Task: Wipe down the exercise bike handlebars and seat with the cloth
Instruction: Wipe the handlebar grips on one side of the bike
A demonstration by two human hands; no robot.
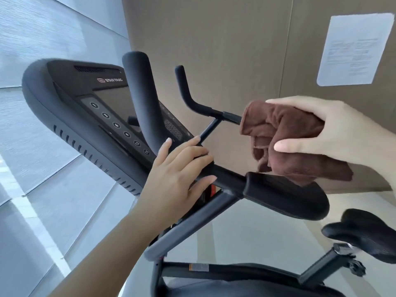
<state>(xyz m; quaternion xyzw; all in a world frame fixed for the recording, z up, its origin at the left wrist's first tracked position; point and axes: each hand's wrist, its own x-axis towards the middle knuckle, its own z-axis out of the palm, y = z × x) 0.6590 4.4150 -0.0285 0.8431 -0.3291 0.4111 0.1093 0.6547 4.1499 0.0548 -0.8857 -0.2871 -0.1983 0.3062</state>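
1. Head view: your right hand, right of centre, grips the bunched brown cloth against the handlebars.
2. Your left hand, centre frame, rests loosely curled on the bar.
3. The cloth looks soft and light; keep it bunched in your palm.
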